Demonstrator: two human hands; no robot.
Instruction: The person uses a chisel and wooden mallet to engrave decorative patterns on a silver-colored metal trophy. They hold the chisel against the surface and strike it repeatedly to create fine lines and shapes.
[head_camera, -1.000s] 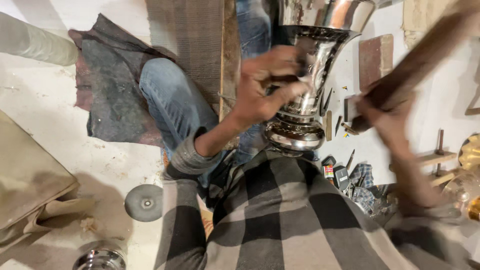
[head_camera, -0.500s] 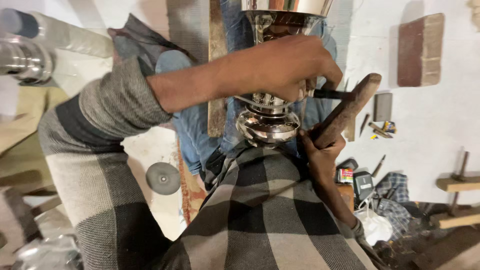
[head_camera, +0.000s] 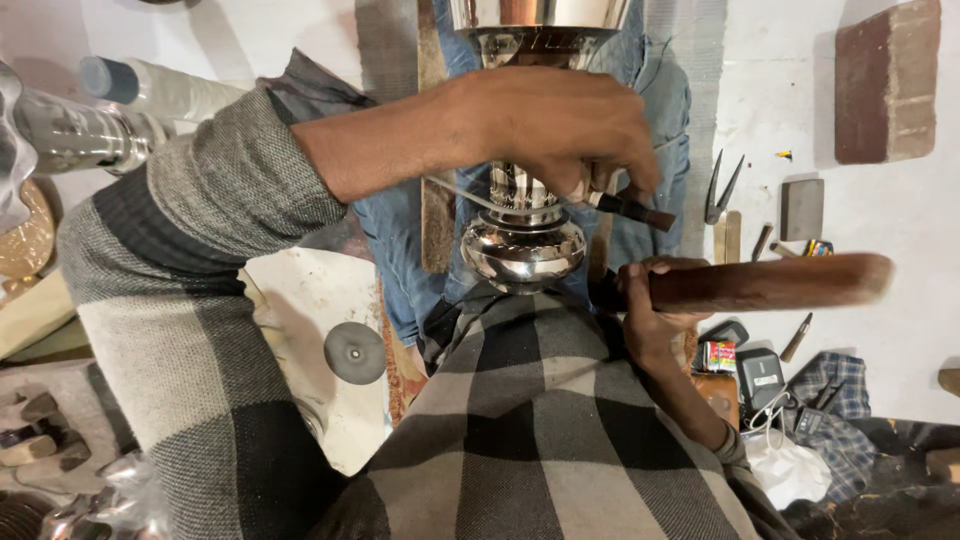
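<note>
A shiny silver metal vessel (head_camera: 522, 245) with a round bulge stands upright between my blue-jeaned legs. My left hand (head_camera: 560, 125) reaches across from the left and grips a thin tool with a dark handle (head_camera: 630, 208), holding its metal end against the vessel's patterned neck. My right hand (head_camera: 650, 310) is just right of the bulge and is closed around a brown wooden club (head_camera: 770, 282), which lies level and points right. The vessel's top runs out of view at the upper edge.
On the pale floor to the right lie a red brick (head_camera: 885, 80), a metal divider (head_camera: 722, 190), a small grey block (head_camera: 802, 208), small tools, a phone-like device (head_camera: 760, 372) and a checked cloth (head_camera: 830, 400). A grey disc (head_camera: 354, 352) lies left; a metal tube (head_camera: 70, 130) far left.
The wooden club in my right hand has swung down from the upper right to level beside the vessel. My left hand stays at the vessel's neck with the tool.
</note>
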